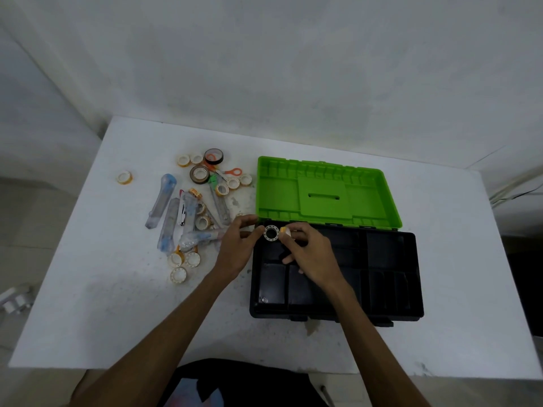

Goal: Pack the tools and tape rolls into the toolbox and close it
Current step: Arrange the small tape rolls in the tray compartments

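Head view shows both hands over the open toolbox [411,289]: left hand [235,248] and right hand [308,254] pinch one tape roll [271,232] together. Its black tray looks empty; the heap of tools and rolls [191,207] waits near the bench's far-left corner, lid [323,195] still up.

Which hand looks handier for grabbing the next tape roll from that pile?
Probably the left hand: it lies nearest the pile of tape rolls. The right hand is over the toolbox, pinching a tape roll.

The right hand [308,251] covers part of the toolbox [382,274] tray beneath it and most of an orange-edged tape roll [284,230] at its fingertips. Left of the left hand [238,248], the wrapped tools [188,218] blur together.
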